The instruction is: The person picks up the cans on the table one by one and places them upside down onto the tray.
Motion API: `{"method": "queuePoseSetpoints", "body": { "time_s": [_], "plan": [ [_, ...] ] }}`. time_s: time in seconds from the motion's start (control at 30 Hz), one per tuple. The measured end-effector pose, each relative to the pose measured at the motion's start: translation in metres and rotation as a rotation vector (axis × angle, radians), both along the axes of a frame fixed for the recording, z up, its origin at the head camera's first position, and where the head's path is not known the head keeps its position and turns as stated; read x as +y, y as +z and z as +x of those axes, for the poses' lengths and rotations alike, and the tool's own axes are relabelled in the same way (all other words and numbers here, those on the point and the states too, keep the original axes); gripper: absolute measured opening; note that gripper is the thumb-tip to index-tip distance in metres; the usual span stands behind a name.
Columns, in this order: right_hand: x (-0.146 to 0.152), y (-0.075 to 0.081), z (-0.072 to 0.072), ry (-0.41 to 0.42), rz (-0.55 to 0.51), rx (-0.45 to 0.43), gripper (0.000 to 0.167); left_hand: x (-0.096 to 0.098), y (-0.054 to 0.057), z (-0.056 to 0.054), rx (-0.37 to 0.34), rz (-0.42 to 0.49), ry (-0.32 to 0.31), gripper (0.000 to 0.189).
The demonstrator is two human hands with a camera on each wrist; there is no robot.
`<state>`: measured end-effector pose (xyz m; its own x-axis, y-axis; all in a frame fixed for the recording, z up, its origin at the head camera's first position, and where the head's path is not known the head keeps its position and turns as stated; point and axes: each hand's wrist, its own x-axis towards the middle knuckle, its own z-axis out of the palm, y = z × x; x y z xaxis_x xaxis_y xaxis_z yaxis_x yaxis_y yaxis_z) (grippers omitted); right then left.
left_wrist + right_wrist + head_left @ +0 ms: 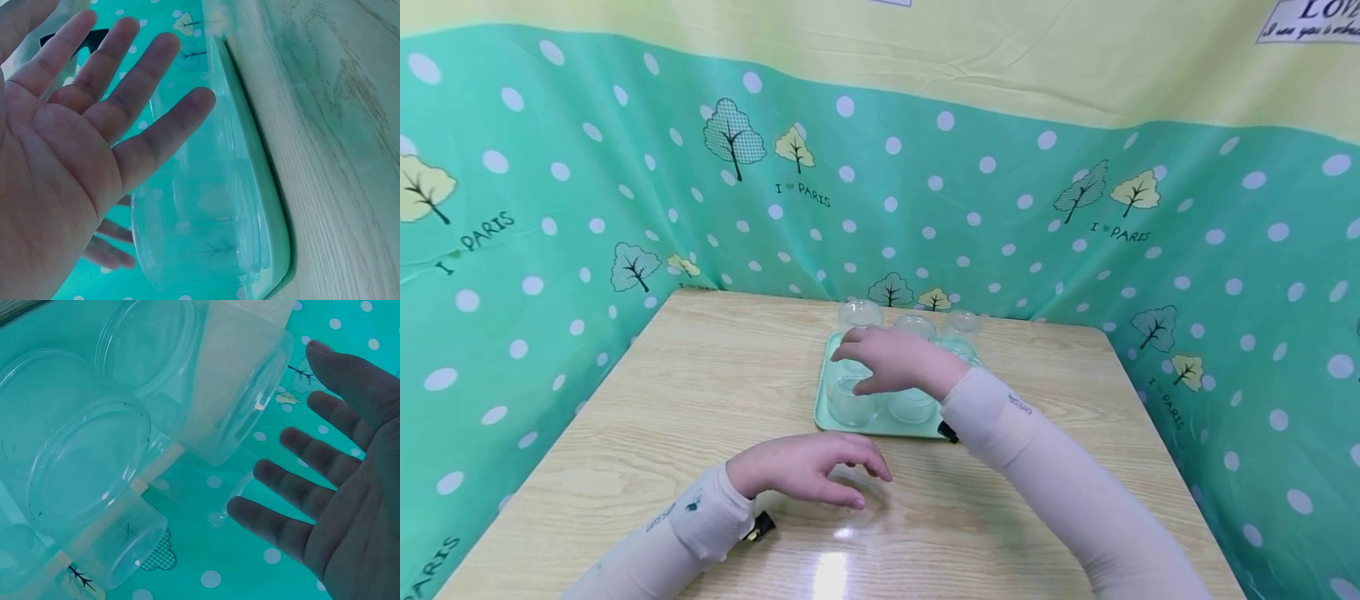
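A pale green tray (880,430) lies toward the back of the wooden table, bearing several clear, round, see-through containers of different sizes, among them a front-left container (850,408) and a front-right container (912,407). My right hand (898,360) hovers over the tray with its fingers spread, hiding some of the containers. In the right wrist view, a large clear container (87,456) appears apart from the right fingertips. Nearer the front, my left hand (812,468) is above the table, its fingers loosely extended and holding nothing. The left wrist view shows the left palm (56,162) beside the tray's edge (272,219).
The light wood tabletop (722,375) extends around the tray on every side. A green and yellow curtain (820,200) with white dots and tree prints surrounds the table at the back and sides. Black clips or straps show at both wrists.
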<state>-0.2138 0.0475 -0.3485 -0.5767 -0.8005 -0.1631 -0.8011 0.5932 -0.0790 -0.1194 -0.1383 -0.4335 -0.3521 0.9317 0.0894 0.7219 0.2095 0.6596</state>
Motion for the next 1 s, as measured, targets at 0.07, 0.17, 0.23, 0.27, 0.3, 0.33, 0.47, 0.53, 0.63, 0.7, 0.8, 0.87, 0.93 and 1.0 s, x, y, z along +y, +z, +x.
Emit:
{"method": "queuePoseSetpoints", "body": {
  "time_s": [0.07,0.17,0.23,0.27,0.3,0.33,0.47,0.53,0.63,0.7,0.8,0.87,0.93,1.0],
  "plan": [
    [0.004,0.000,0.002,0.000,-0.012,0.007,0.057,0.000,0.001,-0.001,0.002,0.002,-0.001,0.037],
    [0.012,0.000,0.005,0.002,-0.033,0.020,0.055,0.000,0.003,-0.002,0.026,0.013,-0.010,0.037],
    [0.016,-0.001,0.007,0.006,-0.052,0.034,0.054,0.000,0.004,-0.003,0.036,0.019,-0.012,0.037],
    [0.018,-0.002,0.007,0.009,-0.060,0.043,0.053,0.000,0.004,-0.003,0.042,0.021,-0.014,0.036],
    [0.019,-0.002,0.008,0.012,-0.064,0.055,0.052,0.000,0.004,-0.003,0.048,0.023,-0.015,0.036],
    [0.021,-0.003,0.008,0.017,-0.070,0.066,0.052,0.000,0.004,-0.003,0.047,0.023,-0.013,0.036],
    [0.025,-0.005,0.011,0.043,-0.091,0.100,0.050,-0.002,0.004,-0.001,0.041,0.021,-0.006,0.036],
    [0.027,-0.005,0.014,0.057,-0.107,0.109,0.049,-0.002,0.003,-0.001,0.046,0.019,0.003,0.035],
    [0.029,-0.003,0.019,0.065,-0.128,0.131,0.050,-0.004,0.004,-0.001,0.062,0.018,0.021,0.037],
    [0.031,-0.002,0.024,0.070,-0.147,0.150,0.050,-0.005,0.004,-0.001,0.069,0.020,0.035,0.037],
    [0.033,-0.002,0.031,0.072,-0.169,0.175,0.051,-0.006,0.004,-0.001,0.079,0.031,0.037,0.036],
    [0.035,-0.004,0.036,0.072,-0.181,0.186,0.051,-0.006,0.004,-0.001,0.082,0.038,0.033,0.035],
    [0.038,-0.006,0.040,0.068,-0.197,0.193,0.051,-0.006,0.004,-0.002,0.089,0.044,0.027,0.034],
    [0.040,-0.009,0.042,0.063,-0.219,0.205,0.051,-0.006,0.004,-0.003,0.090,0.049,0.028,0.033]
  ]
}}
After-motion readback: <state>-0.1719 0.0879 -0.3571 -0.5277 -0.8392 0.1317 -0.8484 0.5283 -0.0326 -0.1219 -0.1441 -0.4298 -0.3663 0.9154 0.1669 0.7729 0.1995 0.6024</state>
